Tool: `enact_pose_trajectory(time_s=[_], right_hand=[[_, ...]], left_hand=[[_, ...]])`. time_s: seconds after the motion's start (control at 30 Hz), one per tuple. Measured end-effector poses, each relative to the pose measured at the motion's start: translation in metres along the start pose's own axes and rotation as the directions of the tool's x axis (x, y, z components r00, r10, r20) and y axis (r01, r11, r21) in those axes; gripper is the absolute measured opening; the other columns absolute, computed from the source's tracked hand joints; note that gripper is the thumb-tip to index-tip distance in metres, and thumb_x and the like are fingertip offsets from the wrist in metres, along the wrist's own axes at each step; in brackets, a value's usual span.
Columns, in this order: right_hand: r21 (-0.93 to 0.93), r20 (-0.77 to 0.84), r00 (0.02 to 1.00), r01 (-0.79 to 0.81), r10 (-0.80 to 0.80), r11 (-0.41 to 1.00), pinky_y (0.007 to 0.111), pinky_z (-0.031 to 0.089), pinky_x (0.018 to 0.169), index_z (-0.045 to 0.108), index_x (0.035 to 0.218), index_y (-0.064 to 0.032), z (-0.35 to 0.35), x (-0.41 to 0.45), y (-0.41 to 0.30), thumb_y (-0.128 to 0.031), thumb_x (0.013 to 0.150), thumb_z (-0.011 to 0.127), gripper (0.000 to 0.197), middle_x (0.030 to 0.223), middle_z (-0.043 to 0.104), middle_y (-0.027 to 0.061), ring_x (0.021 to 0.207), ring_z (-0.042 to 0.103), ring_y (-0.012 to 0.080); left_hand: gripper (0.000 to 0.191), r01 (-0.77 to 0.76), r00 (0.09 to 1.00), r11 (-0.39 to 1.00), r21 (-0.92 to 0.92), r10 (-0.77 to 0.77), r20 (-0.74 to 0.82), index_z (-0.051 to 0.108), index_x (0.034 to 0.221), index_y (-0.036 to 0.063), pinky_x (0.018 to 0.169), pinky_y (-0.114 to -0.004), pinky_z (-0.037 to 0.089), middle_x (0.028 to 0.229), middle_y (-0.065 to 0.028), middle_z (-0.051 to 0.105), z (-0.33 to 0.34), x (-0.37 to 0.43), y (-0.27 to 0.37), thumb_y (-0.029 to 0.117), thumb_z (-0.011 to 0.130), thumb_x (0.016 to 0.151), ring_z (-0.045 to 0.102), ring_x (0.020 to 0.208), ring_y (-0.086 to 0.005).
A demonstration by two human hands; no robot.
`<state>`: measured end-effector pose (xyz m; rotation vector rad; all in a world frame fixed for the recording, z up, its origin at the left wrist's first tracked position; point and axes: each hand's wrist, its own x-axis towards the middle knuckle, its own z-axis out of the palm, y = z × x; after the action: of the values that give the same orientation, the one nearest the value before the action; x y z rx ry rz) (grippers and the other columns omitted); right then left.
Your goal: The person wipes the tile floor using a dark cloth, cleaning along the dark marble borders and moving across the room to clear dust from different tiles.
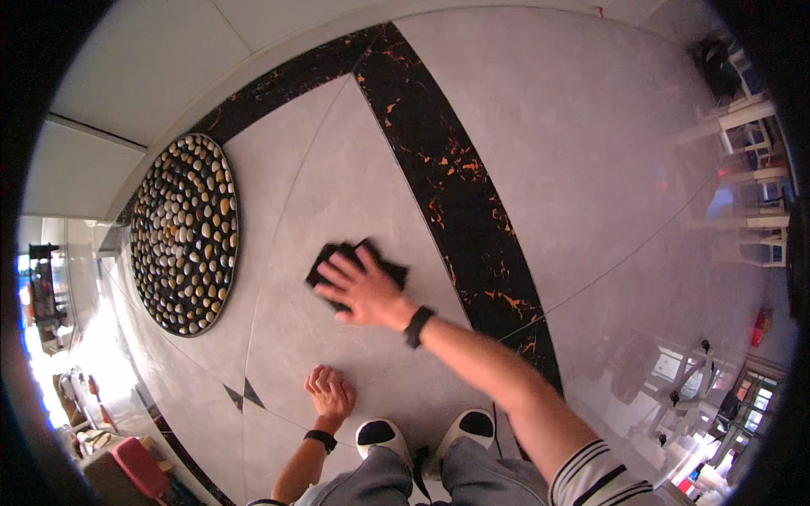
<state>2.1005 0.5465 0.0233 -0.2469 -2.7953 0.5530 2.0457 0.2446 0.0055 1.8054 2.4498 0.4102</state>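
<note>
Slightly blurred, my right hand [364, 288] lies palm down with its fingers spread over a black cloth [391, 273], holding it against the pale grey tiled floor [329, 190]. A dark band circles that wrist. My left hand [331, 393] is at or just above the floor nearer my feet, fingers curled in, with nothing visible in it; the palm is hidden. It also wears a dark wristband. Between my arms are my pale shoes [381, 436] with black toes.
A round pebble mat [183, 234] leans or lies by the white panel wall [120, 82] on the left. A black marbled border strip [443, 164] crosses the floor. A pink box-like object [140, 467] is at lower left. White-framed furniture [686, 386] stands on the right.
</note>
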Motion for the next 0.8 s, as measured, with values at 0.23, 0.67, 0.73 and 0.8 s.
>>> enact_pose_trajectory(time_s=[0.23,0.67,0.73,0.8], right_hand=[[-0.211,-0.301,0.682,-0.73,0.667,0.65,0.054,0.041,0.09,0.055,0.124,-0.0141,-0.151,-0.103,0.179,-0.034,0.08,0.068,0.05,0.129,0.052,0.0123,0.117,0.049,0.0345],[0.013,-0.372,-0.312,-0.943,0.874,-0.332,0.072,0.015,0.104,0.017,0.152,-0.0305,-0.154,-0.304,0.217,-0.06,0.094,0.036,0.068,0.16,0.012,0.0083,0.145,0.011,0.0384],[-0.079,-0.371,-0.168,-0.974,0.913,-0.212,0.074,0.016,0.103,0.019,0.152,-0.0309,-0.147,-0.255,0.219,-0.059,0.093,0.038,0.068,0.159,0.013,0.01,0.145,0.012,0.0381],[-0.215,-0.352,0.073,-0.977,0.933,-0.005,0.074,0.019,0.101,0.023,0.151,-0.029,-0.137,-0.208,0.224,-0.055,0.094,0.041,0.065,0.158,0.016,0.0114,0.143,0.015,0.0407]], left_hand=[[0.036,0.028,1.0,0.999,-0.015,-0.028,-0.004,0.054,0.109,0.0061,0.099,-0.054,0.032,0.118,-0.0135,0.05,-0.009,0.0,-0.003,0.015,0.06,0.075,0.042,0.12,-0.0352],[0.042,-0.013,0.999,1.0,-0.012,0.013,0.031,0.052,0.114,0.0036,0.099,-0.054,0.03,0.122,-0.0152,0.048,-0.002,-0.001,-0.001,0.016,0.061,0.075,0.04,0.123,-0.0364],[0.042,-0.005,1.0,1.0,0.0,0.005,0.03,0.051,0.114,0.0026,0.099,-0.054,0.03,0.121,-0.0155,0.047,-0.002,-0.003,-0.001,0.016,0.061,0.075,0.039,0.123,-0.0364],[0.043,-0.018,1.0,1.0,0.008,0.018,0.019,0.051,0.114,0.0026,0.099,-0.054,0.03,0.121,-0.0153,0.047,0.004,-0.002,-0.001,0.016,0.06,0.075,0.039,0.123,-0.0363]])
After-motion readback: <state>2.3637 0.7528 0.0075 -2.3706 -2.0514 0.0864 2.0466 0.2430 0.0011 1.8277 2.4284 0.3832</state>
